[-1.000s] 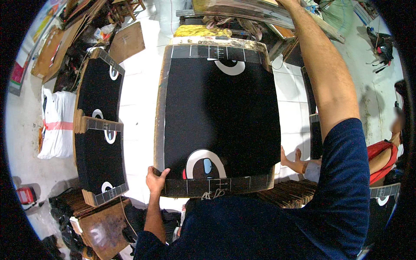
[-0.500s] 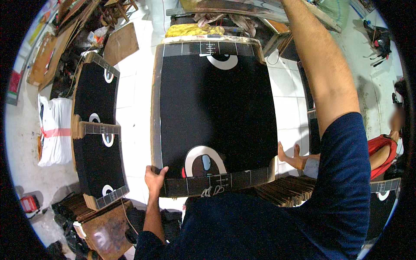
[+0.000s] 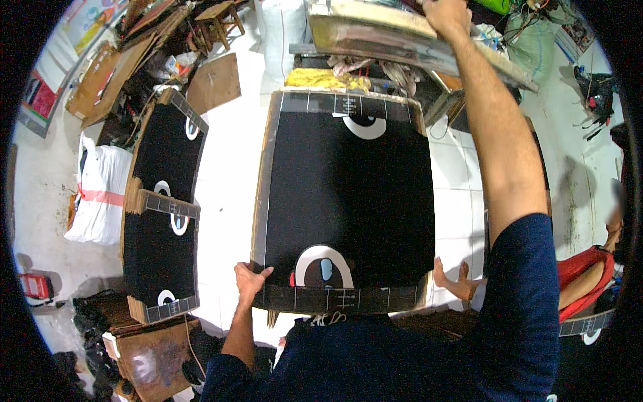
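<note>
A large black printed cardboard sheet (image 3: 345,194) with white curved marks lies on top of a stack in front of me. My left hand (image 3: 249,280) grips its near left corner, thumb on top. My right arm stretches far forward, and my right hand (image 3: 444,15) is closed over the edge of a long wooden board (image 3: 375,37) on the bench beyond the sheet. Another person's open hand (image 3: 457,281) rests by the sheet's near right corner.
A second stack of black printed sheets (image 3: 161,214) stands to the left on the white tiled floor (image 3: 228,201). A white sack (image 3: 100,194) lies further left. Brown cardboard scraps (image 3: 213,82) and clutter fill the far left. A person in red (image 3: 583,285) sits at the right.
The black sheet sits slightly lower and nearer in view. The other person's hand has slid toward the near right corner. Both my hands keep their hold.
</note>
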The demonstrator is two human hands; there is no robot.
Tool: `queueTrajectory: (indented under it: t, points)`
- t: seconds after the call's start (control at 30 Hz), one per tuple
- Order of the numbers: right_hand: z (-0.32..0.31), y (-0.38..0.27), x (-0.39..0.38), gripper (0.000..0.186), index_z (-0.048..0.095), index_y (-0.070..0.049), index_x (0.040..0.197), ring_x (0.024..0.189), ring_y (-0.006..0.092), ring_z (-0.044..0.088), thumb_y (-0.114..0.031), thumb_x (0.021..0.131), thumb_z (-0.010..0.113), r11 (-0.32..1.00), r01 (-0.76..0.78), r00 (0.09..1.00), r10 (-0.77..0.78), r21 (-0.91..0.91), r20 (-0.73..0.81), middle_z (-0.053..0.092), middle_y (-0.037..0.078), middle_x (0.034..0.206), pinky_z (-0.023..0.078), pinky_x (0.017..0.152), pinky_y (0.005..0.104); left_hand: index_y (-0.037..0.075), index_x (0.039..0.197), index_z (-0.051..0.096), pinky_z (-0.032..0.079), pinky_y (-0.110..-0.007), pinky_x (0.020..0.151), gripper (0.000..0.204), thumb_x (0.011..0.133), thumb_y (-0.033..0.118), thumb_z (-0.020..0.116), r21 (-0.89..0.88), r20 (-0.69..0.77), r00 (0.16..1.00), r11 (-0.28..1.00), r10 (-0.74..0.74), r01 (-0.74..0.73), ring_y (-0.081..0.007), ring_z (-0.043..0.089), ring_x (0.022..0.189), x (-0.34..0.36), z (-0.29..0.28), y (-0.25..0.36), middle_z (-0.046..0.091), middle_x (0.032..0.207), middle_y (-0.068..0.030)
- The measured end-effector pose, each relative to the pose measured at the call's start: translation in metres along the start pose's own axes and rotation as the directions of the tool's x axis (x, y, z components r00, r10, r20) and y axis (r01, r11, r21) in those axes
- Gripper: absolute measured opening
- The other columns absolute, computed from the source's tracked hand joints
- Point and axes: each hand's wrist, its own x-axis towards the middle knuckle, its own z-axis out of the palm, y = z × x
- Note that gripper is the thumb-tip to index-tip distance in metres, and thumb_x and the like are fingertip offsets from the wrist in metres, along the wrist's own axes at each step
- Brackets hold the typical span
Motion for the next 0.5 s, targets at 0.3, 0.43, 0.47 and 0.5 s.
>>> queueTrajectory:
  t: [0.3,0.43,0.47,0.5]
  points:
    - [0.020,0.026,-0.129,0.035,0.074,-0.019,0.115,0.109,0.0278,0.064,-0.008,0.082,0.071,0.976,0.213,0.964,-0.204,0.037,-0.170,0.073,0.004,0.111,0.042,0.104,0.0450,-0.007,0.144,0.047,0.045,-0.043,0.111,0.073,0.094,0.036,0.078,-0.649,-0.151,0.873,0.619,0.465,-0.442,-0.0287,0.056,0.131,0.030,-0.033,0.226,0.055,0.143,-0.0235]
    - [0.034,0.039,-0.236,0.022,0.071,-0.013,0.106,0.103,0.0317,0.065,-0.006,0.087,0.064,0.948,0.252,0.960,-0.220,0.193,-0.171,0.071,0.008,0.105,0.044,0.096,0.0489,-0.008,0.143,0.042,0.042,-0.051,0.113,0.090,0.097,0.067,0.059,-0.924,0.095,0.850,-0.272,0.518,0.269,-0.0319,0.058,0.122,0.025,-0.045,0.356,0.056,0.136,-0.0182]
    - [0.035,0.044,-0.264,0.022,0.071,-0.013,0.107,0.105,0.0305,0.064,-0.006,0.087,0.064,0.962,0.178,0.984,-0.169,0.205,-0.060,0.071,0.008,0.104,0.042,0.099,0.0488,0.000,0.142,0.048,0.042,-0.050,0.111,0.082,0.097,0.068,0.056,-0.910,0.195,0.916,-0.284,0.351,0.303,-0.0287,0.056,0.116,0.023,-0.038,0.368,0.057,0.131,-0.0160]
    - [0.044,0.043,-0.290,0.025,0.071,-0.014,0.108,0.107,0.0291,0.063,-0.006,0.085,0.064,0.968,0.194,0.977,-0.176,0.157,-0.123,0.071,0.006,0.103,0.040,0.102,0.0476,0.004,0.142,0.049,0.042,-0.050,0.108,0.077,0.098,0.067,0.052,-0.905,0.320,0.932,-0.235,0.171,0.353,-0.0281,0.055,0.117,0.021,-0.026,0.371,0.056,0.132,-0.0152]
